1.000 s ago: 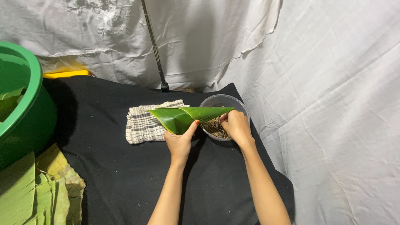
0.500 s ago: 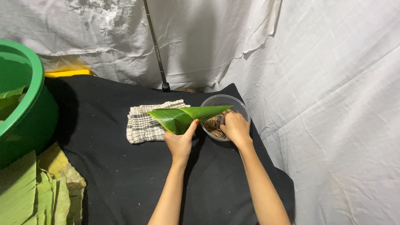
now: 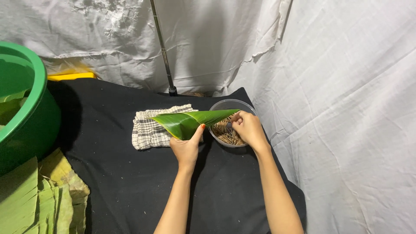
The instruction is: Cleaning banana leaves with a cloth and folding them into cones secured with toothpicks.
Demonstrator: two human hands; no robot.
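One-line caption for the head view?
Left hand holds a folded banana leaf while right hand reaches into a clear bowl of toothpicks.

single head-worn view, looking steeply down and forward, close over black cloth (image 3: 130,182), white sheets (image 3: 346,108) behind

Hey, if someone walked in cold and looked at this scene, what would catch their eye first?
Probably the folded green leaf at the centre, held up over the black cloth by the left hand. Next, the right hand reaching into a clear bowl of thin sticks just right of the leaf. The big green tub at the far left also stands out.
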